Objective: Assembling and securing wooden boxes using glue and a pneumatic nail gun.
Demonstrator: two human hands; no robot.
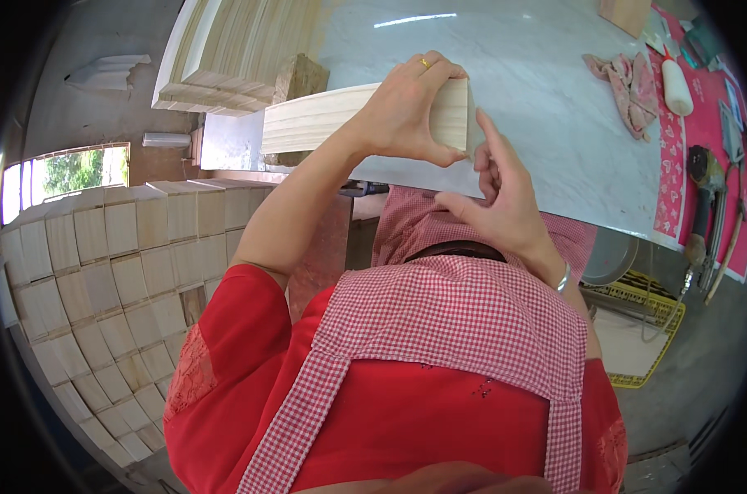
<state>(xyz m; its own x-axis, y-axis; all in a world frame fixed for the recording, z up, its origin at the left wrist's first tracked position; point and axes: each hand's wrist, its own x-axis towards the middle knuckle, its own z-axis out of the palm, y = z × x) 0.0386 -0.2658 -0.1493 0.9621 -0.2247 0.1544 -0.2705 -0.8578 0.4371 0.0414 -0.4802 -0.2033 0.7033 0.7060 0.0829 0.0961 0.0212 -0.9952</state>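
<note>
A long, pale, box-shaped wooden piece (316, 117) lies across the left front part of the white marbled tabletop (546, 156). My left hand (402, 107) spans its right end, with the thumb on the near edge and the fingers over the far edge. Just off that same end is my right hand (505, 185), its thumb and forefinger spread and nothing between them. Whether its fingertips touch the wood, I cannot tell. The wood's left end rests by a rough brownish block (302, 78).
Long pale boards (233, 49) are piled at the table's back left. Many similar wooden pieces (118, 272) are stacked at my left. A crumpled cloth (628, 86), a white squeeze bottle (676, 86) and a dark-handled tool with a hose (702, 198) lie at the right.
</note>
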